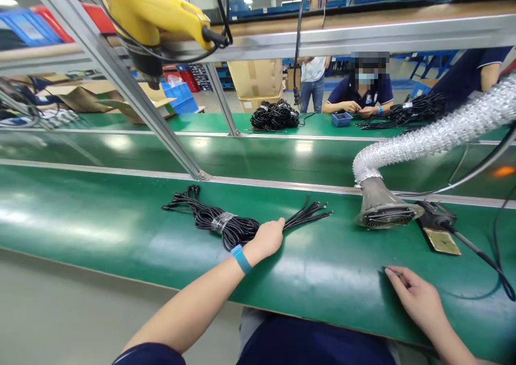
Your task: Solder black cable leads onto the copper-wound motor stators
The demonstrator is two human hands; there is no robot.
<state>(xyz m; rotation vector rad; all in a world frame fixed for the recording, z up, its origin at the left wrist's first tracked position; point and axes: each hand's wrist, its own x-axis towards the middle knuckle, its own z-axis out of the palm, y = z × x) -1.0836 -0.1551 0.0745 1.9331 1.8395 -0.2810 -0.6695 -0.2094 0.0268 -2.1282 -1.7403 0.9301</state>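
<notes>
Here the left hand [269,238] clamps the cable bundle [226,224], probably near its loose ends; the right hand [415,296] rests open, well apart from it. Grip firmly behind those ends.

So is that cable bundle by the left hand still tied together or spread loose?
Tied. A pale band wraps the cable bundle near its middle; only the ends fan out. The left hand rests on it.

no readable text, labels, brands or numbers on anything in view
</notes>
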